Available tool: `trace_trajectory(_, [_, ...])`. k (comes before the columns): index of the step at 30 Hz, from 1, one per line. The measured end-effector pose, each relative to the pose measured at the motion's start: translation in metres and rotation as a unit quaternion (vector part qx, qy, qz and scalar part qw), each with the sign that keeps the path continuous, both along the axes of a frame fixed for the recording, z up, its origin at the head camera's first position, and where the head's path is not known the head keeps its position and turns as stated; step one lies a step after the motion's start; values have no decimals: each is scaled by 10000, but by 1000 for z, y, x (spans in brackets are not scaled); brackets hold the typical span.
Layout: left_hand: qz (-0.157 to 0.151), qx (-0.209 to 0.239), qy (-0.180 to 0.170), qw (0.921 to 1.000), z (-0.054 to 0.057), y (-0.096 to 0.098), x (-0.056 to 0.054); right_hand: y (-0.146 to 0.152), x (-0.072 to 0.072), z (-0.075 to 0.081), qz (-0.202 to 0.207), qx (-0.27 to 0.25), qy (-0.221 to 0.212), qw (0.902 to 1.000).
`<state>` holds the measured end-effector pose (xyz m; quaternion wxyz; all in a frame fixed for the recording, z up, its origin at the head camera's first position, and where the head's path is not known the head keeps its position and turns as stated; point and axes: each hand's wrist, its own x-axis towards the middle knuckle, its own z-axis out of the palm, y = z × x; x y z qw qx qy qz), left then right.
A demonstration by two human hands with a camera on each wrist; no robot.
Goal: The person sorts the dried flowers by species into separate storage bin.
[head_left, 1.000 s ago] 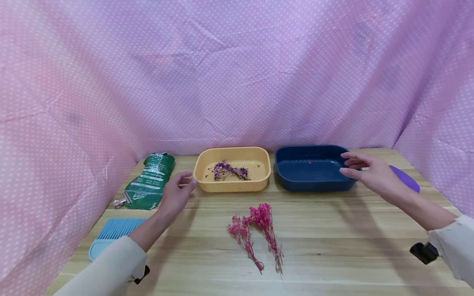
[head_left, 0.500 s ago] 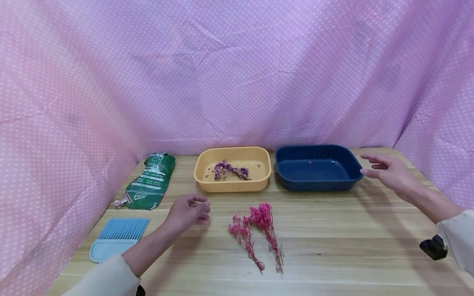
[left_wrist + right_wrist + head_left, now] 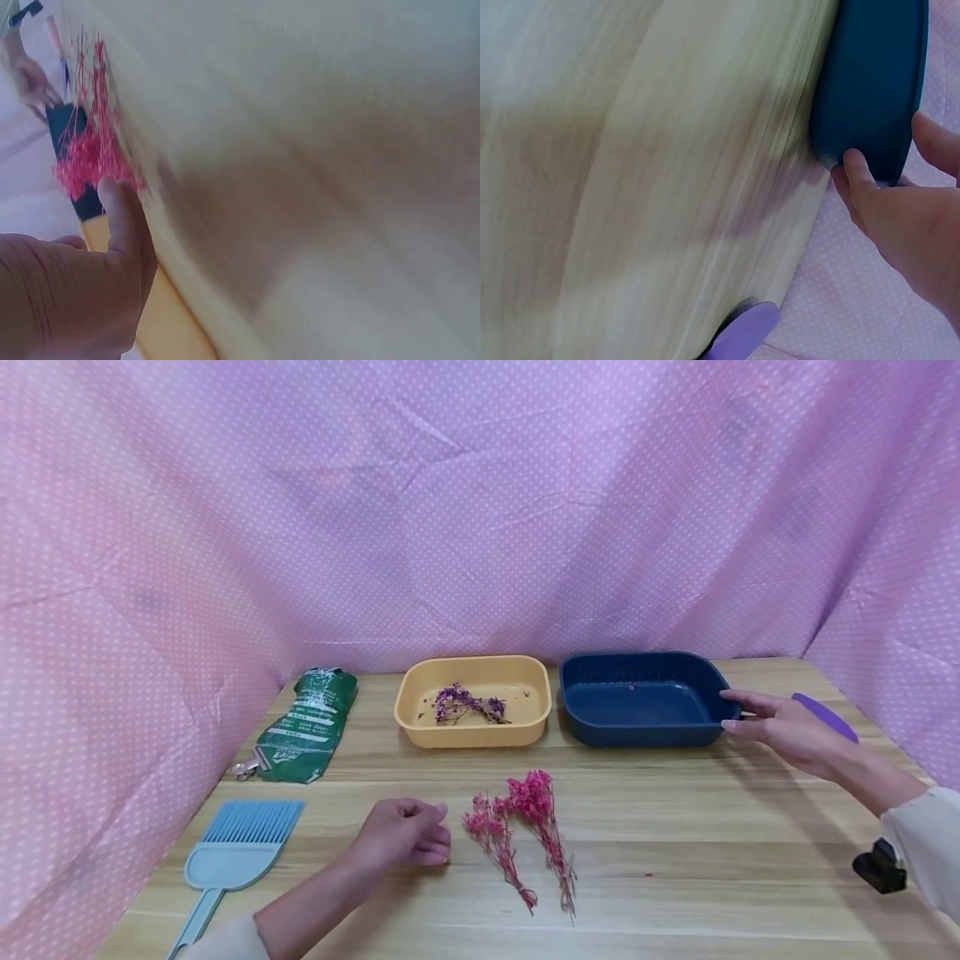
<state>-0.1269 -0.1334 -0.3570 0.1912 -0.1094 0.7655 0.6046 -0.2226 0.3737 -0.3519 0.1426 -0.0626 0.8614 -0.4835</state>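
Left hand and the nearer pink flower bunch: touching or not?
Apart. The head view shows it: a narrow strip of wooden tabletop is visible between the left hand and the nearer pink flower bunch.

White lettering runs in rows across the green bag (image 3: 311, 727) here, with bigger white marks low down beside the clip (image 3: 251, 766). We're looking hard, but it's too small and blurred: not one word of it can be read.
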Motion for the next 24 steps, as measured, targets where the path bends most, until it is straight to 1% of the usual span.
trace_trajectory(3, [-150,169,-101,9997,-2,1,4,-1,0,1,-8,-216,-113,9997])
trace_trajectory(6, [-254,290,-140,9992,-4,0,6,-2,0,1,-33,-396,-219,9990])
trace_trajectory(11, [-274,365,-179,9988,-5,0,8,-3,-1,2,-62,-617,-293,9976])
trace_trajectory(15, [-290,391,-176,9987,-5,0,10,-3,0,1,-99,-642,-267,9975])
trace_trajectory(20, [-314,402,-211,9985,-4,3,13,-3,-1,1,-126,-744,-336,9966])
trace_trajectory(24, [-464,422,-204,9978,-4,7,16,-3,-2,1,-104,-713,-399,9966])
